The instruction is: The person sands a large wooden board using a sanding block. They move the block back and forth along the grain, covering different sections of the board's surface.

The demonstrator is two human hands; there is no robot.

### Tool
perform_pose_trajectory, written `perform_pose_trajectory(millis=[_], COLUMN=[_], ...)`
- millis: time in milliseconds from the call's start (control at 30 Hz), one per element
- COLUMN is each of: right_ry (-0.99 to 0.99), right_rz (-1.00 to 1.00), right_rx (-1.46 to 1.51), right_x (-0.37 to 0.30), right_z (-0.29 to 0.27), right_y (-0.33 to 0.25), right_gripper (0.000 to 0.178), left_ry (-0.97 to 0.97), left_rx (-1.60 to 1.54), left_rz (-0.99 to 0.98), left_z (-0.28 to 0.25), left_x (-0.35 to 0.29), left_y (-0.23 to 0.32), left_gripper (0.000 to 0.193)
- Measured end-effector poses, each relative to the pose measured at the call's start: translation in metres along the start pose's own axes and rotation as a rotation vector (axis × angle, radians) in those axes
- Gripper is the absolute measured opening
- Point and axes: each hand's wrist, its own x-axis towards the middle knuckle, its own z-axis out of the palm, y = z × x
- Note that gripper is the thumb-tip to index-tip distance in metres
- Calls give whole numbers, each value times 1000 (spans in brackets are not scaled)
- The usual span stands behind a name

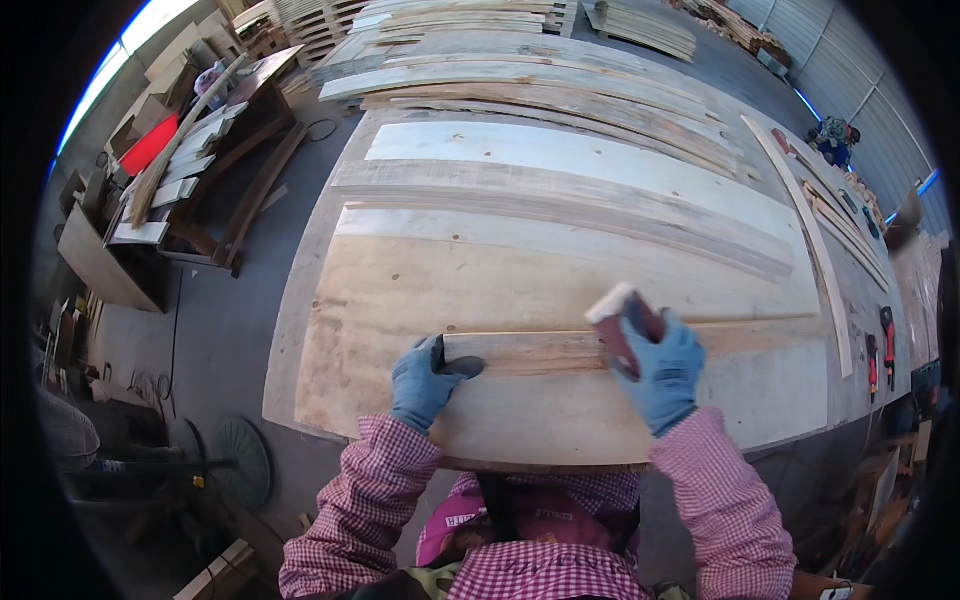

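Observation:
A long narrow wooden plank (540,352) lies left to right across the near part of a broad plywood table (400,275). My left hand (422,385), in a blue glove with dark fingertips, grips the plank's left end, its thumb lying toward the near edge. In my right hand (664,372), gloved the same way, is a sanding block (628,330), dark red-brown with a pale edge. It is tilted up at the plank's far edge, slightly blurred. Whether it touches the wood I cannot tell. The plank's right part runs on past my right hand.
Long boards (560,195) lie stacked farther back on the table. Red and black power tools (888,335) rest at its right edge. A bench (262,85) with wood strips stands left. A person (835,138) crouches at the far right. Pallets (312,28) stand behind.

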Motion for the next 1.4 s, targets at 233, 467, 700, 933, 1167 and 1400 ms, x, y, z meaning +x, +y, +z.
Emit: perform_pose_trajectory(millis=[233,467,700,933,1167,1400], right_ry=[-144,-83,-188,-303,-293,-264], right_rz=[53,-45,898,972,1008,1054], right_rx=[663,359,6,47,93,120], right_x=[51,27,-18,-39,-45,-34], right_z=[-7,-29,-21,-33,-26,-31], right_y=[-135,-23,212,217,220,211], right_gripper=[56,57,70,74,74,74], left_ry=[-16,116,107,-86,-297,-484], left_rx=[-154,-99,-66,194,377,525], left_rz=[113,134,216,393,805,728], left_z=[25,18,12,-17,67,152], left_x=[12,2,-3,-12,-26,-21], left_y=[-47,-27,-30,21,138,217], left_gripper=[31,37,34,45,70,82])
